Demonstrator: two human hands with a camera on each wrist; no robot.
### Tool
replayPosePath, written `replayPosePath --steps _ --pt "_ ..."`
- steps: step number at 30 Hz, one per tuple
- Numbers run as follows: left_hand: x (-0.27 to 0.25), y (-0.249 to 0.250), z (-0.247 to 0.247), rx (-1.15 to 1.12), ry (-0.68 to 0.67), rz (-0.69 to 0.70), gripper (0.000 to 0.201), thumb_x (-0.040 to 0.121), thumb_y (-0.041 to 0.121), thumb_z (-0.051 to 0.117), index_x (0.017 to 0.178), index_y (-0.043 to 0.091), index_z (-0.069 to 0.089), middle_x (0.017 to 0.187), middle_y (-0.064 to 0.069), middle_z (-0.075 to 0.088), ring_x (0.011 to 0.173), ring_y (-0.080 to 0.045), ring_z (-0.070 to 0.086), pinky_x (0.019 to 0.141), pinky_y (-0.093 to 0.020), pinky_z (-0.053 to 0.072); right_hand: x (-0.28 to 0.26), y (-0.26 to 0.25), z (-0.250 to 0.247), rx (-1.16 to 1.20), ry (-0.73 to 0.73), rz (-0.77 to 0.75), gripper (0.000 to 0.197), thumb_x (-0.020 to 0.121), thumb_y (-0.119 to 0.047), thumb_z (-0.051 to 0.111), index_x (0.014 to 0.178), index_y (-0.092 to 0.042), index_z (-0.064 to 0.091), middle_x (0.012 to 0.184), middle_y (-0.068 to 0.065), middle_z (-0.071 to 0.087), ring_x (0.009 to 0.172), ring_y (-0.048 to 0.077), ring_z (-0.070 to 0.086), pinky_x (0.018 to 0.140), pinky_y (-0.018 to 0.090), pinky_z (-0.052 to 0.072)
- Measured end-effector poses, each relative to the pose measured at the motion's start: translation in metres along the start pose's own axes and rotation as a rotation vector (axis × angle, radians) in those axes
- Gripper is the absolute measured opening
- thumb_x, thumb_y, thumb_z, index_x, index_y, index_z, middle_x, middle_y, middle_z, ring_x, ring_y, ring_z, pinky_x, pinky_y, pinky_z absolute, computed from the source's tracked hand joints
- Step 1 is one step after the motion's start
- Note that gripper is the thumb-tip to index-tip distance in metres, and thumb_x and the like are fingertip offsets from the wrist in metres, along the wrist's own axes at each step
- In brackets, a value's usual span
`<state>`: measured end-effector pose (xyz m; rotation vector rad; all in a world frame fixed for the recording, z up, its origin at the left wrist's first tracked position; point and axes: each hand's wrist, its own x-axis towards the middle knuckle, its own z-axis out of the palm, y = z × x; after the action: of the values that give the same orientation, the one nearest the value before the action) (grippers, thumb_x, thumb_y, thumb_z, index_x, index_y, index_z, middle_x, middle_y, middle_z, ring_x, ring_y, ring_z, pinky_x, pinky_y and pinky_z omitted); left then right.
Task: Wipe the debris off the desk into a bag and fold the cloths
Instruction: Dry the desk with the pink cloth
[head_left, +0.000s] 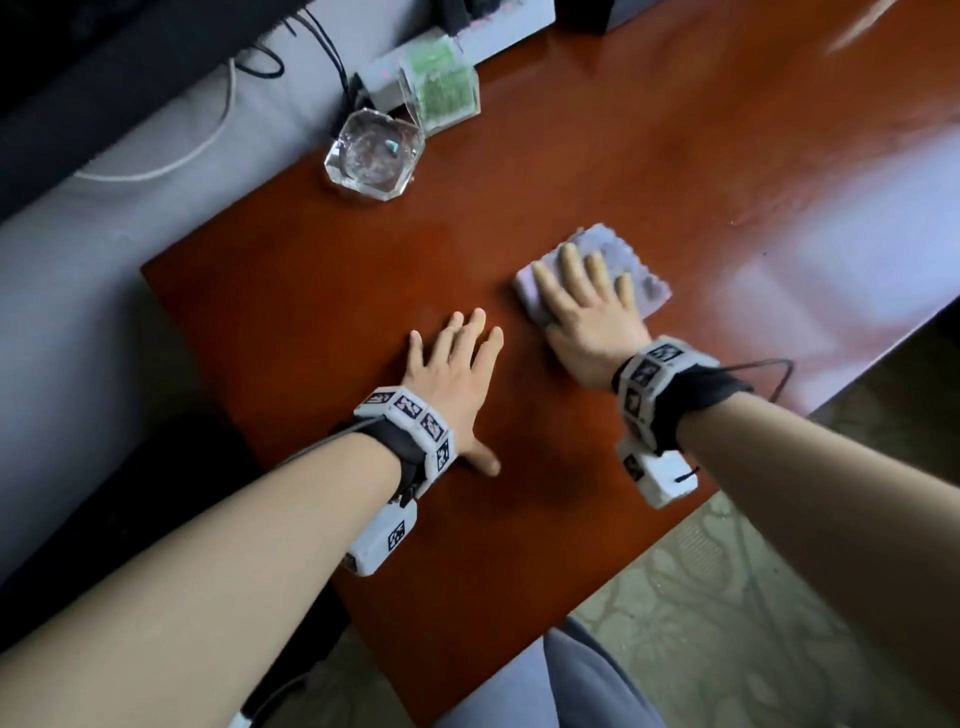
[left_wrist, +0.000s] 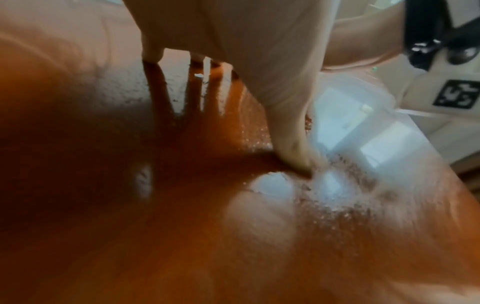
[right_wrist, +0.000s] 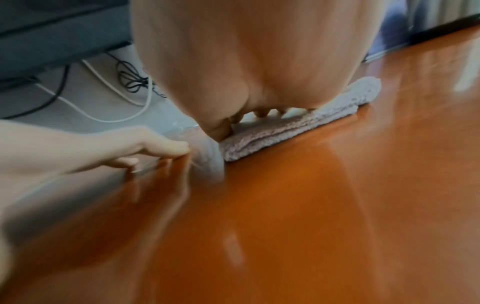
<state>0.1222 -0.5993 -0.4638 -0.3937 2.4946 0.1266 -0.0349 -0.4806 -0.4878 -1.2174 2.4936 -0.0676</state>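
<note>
A folded pale grey cloth (head_left: 649, 283) lies on the red-brown desk (head_left: 322, 291), right of centre. My right hand (head_left: 587, 291) presses flat on it, fingers straight and spread. The right wrist view shows the cloth (right_wrist: 285, 131) as a thick fold under that hand (right_wrist: 246, 61). My left hand (head_left: 457, 364) lies flat on the bare wood just left of the cloth, fingers straight, holding nothing. In the left wrist view its thumb (left_wrist: 291, 144) touches the desk beside fine pale grains of debris (left_wrist: 337, 195). No bag shows in any view.
A clear glass ashtray (head_left: 371, 150) stands at the desk's far left edge, with a clear box of green contents (head_left: 441, 83) behind it. Black and white cables (head_left: 218, 124) lie on the grey surface beyond. The desk's near edge (head_left: 675, 525) runs just behind my right wrist.
</note>
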Motion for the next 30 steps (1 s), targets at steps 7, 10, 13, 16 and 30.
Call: replayPosePath --steps 7,10,13,16,30 --pt "0.029 -0.049 -0.029 -0.229 0.222 -0.214 0.111 0.069 0.064 0.076 0.152 0.017 0.020 0.160 -0.009 0.011 0.148 -0.029 0.017 0.115 -0.050 0.024 0.066 -0.024 -0.009 -0.026 -0.038 -0.123 0.069 0.094 -0.034 0.038 0.153 -0.036 0.001 0.162 0.000 -0.007 0.149 0.030 -0.003 0.118 0.054 0.004" --pt "0.044 -0.063 -0.030 -0.266 0.049 -0.337 0.146 0.056 0.076 0.076 0.155 0.014 -0.012 0.162 -0.013 -0.021 0.151 -0.032 -0.013 0.118 -0.060 0.006 0.097 -0.001 -0.025 -0.001 -0.019 -0.019 0.069 0.094 -0.036 0.038 0.152 -0.037 0.003 0.162 0.000 -0.006 0.149 0.029 -0.003 0.117 0.054 0.005" --pt "0.051 -0.065 -0.030 -0.295 0.010 -0.340 0.155 0.051 0.078 0.077 0.154 0.013 -0.019 0.160 -0.013 -0.029 0.150 -0.033 -0.019 0.118 -0.063 0.007 0.119 -0.003 -0.036 0.013 -0.040 0.036 0.068 0.093 -0.036 0.035 0.152 -0.037 0.000 0.162 0.002 -0.008 0.148 0.031 -0.005 0.116 0.056 0.003" --pt "0.052 -0.065 -0.028 -0.277 0.054 -0.358 0.158 0.045 0.080 0.077 0.155 0.014 -0.015 0.161 -0.011 -0.023 0.151 -0.032 -0.014 0.118 -0.061 0.010 0.124 -0.037 -0.030 -0.028 -0.030 -0.080 0.069 0.092 -0.032 0.035 0.153 -0.036 0.002 0.162 0.003 -0.007 0.148 0.032 -0.003 0.116 0.058 0.004" --pt "0.047 -0.067 -0.029 -0.175 0.079 -0.354 0.153 0.041 0.089 0.069 0.156 0.019 -0.003 0.164 -0.012 -0.007 0.151 -0.035 0.001 0.116 -0.060 0.020 0.128 0.012 -0.042 0.069 -0.050 0.053 0.068 0.094 -0.038 0.037 0.151 -0.043 0.000 0.161 -0.003 -0.012 0.149 0.025 -0.010 0.118 0.052 -0.003"
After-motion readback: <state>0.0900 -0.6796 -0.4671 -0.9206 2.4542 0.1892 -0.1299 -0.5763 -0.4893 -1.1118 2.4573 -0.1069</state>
